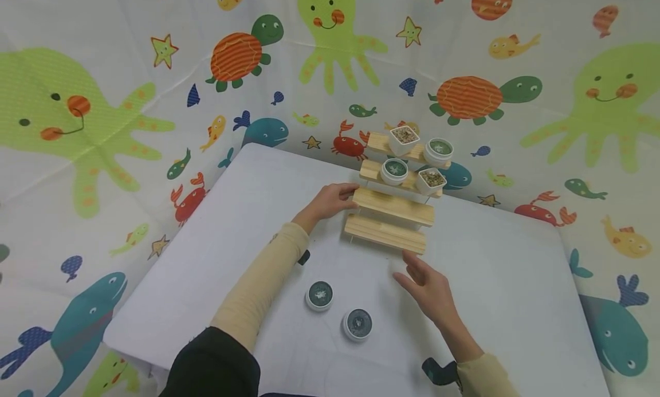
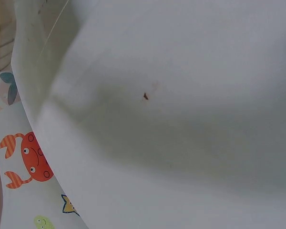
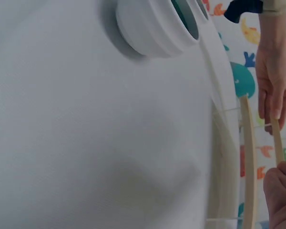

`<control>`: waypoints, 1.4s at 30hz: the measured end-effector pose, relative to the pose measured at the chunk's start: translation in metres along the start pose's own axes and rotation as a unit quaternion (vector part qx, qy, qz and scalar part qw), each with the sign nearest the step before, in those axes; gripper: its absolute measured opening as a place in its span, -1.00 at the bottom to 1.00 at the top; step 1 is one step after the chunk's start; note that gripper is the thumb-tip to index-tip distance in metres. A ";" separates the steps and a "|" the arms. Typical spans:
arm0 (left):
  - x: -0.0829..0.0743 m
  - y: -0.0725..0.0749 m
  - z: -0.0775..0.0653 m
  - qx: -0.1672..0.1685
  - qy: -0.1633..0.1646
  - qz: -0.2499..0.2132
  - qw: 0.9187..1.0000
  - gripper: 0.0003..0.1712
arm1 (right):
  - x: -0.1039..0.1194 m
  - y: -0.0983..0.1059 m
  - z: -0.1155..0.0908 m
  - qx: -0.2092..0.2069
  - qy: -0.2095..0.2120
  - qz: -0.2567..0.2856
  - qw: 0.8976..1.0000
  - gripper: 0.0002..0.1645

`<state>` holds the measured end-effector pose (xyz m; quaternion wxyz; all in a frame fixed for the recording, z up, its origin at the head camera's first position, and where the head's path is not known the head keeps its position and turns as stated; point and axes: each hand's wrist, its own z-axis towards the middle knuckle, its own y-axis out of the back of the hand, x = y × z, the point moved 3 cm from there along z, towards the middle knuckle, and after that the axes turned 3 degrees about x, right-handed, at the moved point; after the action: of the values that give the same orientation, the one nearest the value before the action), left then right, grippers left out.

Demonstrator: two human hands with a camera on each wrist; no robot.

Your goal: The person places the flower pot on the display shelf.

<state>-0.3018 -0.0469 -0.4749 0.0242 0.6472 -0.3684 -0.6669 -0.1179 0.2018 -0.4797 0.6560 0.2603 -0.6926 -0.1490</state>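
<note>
A stepped wooden display stand (image 1: 393,207) with several pale boards stands toward the back of the table. My left hand (image 1: 330,201) is at the left end of its second board from the front; in the right wrist view the left hand (image 3: 274,86) pinches a board end. Near the front board's right end, my right hand (image 1: 428,288) has its thumb and fingers spread apart, with nothing held. On the upper boards sit two square white pots (image 1: 404,140) of brownish bits and two round white pots (image 1: 395,171) with green tops.
Two more round white tubs, a green-topped tub (image 1: 319,295) and a greyer-topped tub (image 1: 358,324), rest on the white table (image 1: 206,259) in front of the stand. A patterned sea-animal cloth (image 1: 196,19) hangs behind and around the table.
</note>
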 end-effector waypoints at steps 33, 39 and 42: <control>-0.001 0.002 -0.001 0.007 -0.004 -0.014 1.000 -0.29 | 0.000 -0.045 -0.047 0.139 0.136 0.090 0.977 -0.28; -0.001 0.002 0.000 0.008 -0.002 -0.015 1.000 -0.30 | -0.005 -0.053 -0.050 0.171 0.163 0.073 0.969 -0.24; -0.001 0.002 -0.001 0.008 0.000 -0.017 1.000 -0.30 | -0.008 -0.057 -0.053 0.174 0.184 0.062 0.965 -0.24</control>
<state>-0.3016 -0.0482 -0.4732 0.0073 0.6538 -0.3626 -0.6641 -0.0565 0.1662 -0.5125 0.7250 0.3500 -0.5896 0.0651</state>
